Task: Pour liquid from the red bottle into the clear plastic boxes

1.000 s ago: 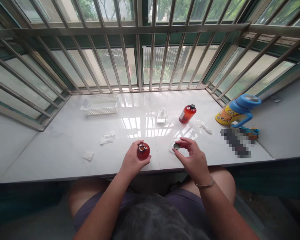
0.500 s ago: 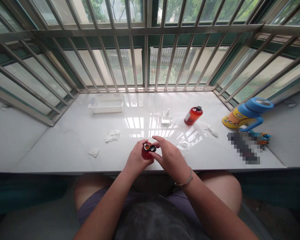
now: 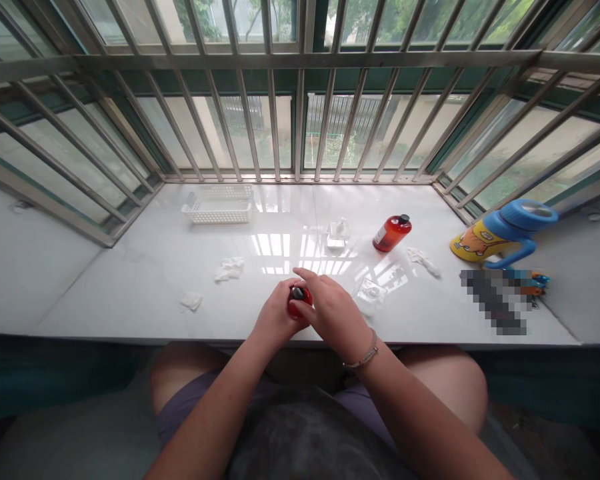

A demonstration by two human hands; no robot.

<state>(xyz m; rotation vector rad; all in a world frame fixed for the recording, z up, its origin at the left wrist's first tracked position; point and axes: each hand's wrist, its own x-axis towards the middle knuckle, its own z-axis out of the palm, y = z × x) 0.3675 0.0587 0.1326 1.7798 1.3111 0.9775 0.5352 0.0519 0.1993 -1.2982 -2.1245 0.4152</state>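
Note:
My left hand (image 3: 274, 312) is wrapped round a small red bottle (image 3: 299, 307) near the front edge of the white counter. On the bottle's mouth sits a black cap (image 3: 297, 292). My right hand (image 3: 333, 311) reaches over from the right, its thumb and fingers closed at the cap; its index finger sticks out past it. To the right of my hands lies a clear, square glass piece (image 3: 371, 292). Farther back stand a clear glass bottle (image 3: 337, 236) and a second red bottle (image 3: 392, 233) with a black cap and a white label.
A white perforated basket (image 3: 219, 212) is at the back left. Crumpled white tissues (image 3: 229, 269) lie about the counter (image 3: 130, 293). To the right are a blue and yellow flask (image 3: 500, 233) and a blurred-out dark item (image 3: 495, 303). Metal bars (image 3: 300, 61) close off the window.
The black cap has gone from beside the open mouth of the held red bottle onto it. My right hand has shifted slightly left over the bottle. The view has moved a little.

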